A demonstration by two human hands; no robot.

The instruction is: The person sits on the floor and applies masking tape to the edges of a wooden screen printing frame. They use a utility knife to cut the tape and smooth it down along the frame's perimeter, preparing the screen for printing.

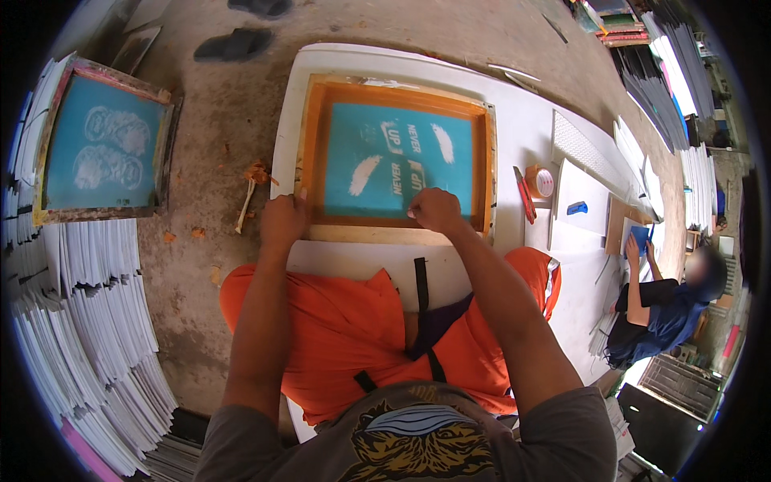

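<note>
A silk-screen printing frame (401, 224) lies in front of me on a white board. It has a wooden rim, orange tape inside its edges and teal mesh with pale lettering and two pale streaks. My left hand (285, 218) is closed on the frame's near left corner, with the thumb on top. My right hand (438, 211) reaches over the near edge and is held low over the mesh, by the lettering. Its fingers are curled together, and whatever they may hold is hidden.
A second screen (100, 149) rests at the left above stacked white sheets (88, 321). Right of my frame lie a red-handled cutter (524, 195), a tape roll (539, 181) and a blue cutter (577, 208). A brush-like stick (245, 205) lies on the floor; another person (671, 309) sits at right.
</note>
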